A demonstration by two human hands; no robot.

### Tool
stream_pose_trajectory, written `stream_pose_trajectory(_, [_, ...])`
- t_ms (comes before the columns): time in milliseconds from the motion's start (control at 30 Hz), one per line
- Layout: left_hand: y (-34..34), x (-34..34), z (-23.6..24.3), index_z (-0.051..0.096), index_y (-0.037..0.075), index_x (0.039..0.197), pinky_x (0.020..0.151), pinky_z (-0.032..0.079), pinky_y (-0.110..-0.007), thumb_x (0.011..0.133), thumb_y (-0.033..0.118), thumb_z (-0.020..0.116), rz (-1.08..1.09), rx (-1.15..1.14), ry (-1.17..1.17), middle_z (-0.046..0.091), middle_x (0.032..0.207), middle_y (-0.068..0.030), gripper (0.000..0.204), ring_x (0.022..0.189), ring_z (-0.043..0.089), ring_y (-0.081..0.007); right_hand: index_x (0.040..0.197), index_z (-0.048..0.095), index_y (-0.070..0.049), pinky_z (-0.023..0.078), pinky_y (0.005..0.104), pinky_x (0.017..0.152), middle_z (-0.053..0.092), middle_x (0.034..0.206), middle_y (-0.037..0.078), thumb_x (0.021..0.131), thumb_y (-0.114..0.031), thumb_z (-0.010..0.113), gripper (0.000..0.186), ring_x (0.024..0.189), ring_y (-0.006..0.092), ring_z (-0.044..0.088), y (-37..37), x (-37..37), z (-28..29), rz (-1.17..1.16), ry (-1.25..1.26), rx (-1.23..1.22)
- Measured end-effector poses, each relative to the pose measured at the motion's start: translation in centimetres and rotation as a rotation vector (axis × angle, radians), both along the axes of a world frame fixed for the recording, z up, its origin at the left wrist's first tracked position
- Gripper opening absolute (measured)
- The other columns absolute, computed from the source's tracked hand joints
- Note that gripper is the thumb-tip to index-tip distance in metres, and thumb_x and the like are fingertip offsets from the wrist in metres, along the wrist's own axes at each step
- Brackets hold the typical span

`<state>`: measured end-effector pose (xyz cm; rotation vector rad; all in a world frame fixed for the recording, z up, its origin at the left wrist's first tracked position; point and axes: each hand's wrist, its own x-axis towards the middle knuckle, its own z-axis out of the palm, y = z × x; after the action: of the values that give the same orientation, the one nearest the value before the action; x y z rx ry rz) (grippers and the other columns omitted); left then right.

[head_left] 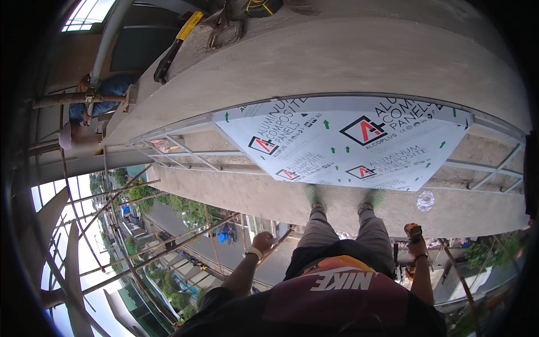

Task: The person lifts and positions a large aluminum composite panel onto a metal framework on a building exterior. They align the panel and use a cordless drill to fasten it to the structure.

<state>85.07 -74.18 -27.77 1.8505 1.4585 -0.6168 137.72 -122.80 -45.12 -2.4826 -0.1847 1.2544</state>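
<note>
My right hand is wrapped round an orange and black cordless drill, held low at my right side. On the left, my left hand, a watch on its wrist, is closed in front of me; whatever lies in its fingers, if anything, is too small to make out. Ahead of my feet a composite panel, covered in printed white protective film, rests on a metal frame. Neither hand touches the panel.
I stand on a concrete ledge, high above a street. Scaffold poles cross at the left. A yellow and black handled tool lies on the far slab. Another person is at the far left. A crumpled clear wrapper lies near the panel.
</note>
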Motion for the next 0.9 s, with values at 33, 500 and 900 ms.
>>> stream_pose_trajectory(33, [0.6, -1.2, -0.6, 0.076, 0.005, 0.098, 0.079, 0.06, -0.039, 0.083, 0.021, 0.066, 0.059, -0.008, -0.022, 0.076, 0.09, -0.0161, 0.023, 0.087, 0.075, -0.0276, 0.101, 0.069, -0.005, 0.057, 0.0444, 0.076, 0.075, 0.089, 0.015, 0.07, -0.007, 0.068, 0.031, 0.083, 0.0328, 0.074, 1.0, -0.6, 0.6, 0.013, -0.023, 0.027])
stream_pose_trajectory(500, [19.2, -12.7, -4.7, 0.071, 0.003, 0.103, 0.079, 0.059, -0.044, 0.082, 0.017, 0.068, 0.118, 0.092, -0.24, 0.074, 0.089, -0.0197, 0.026, 0.086, 0.073, -0.034, 0.09, 0.064, -0.005, 0.051, 0.0384, 0.054, 0.064, 0.067, 0.009, 0.081, -0.006, 0.059, 0.01, 0.057, 0.0221, 0.065, 13.5, -19.0, 3.6, -0.028, 0.007, 0.011])
stream_pose_trajectory(900, [37.0, -23.2, -6.5, 0.071, -0.001, 0.11, 0.063, 0.06, -0.036, 0.089, 0.007, 0.066, 0.552, 0.318, -0.444, 0.075, 0.088, -0.0135, 0.023, 0.068, 0.072, -0.0211, 0.08, 0.065, -0.003, 0.052, 0.0399, 0.061, 0.066, 0.068, 0.007, 0.076, -0.008, 0.065, 0.006, 0.065, 0.0223, 0.068, 19.9, -27.0, 12.1, 0.121, -0.069, 0.033])
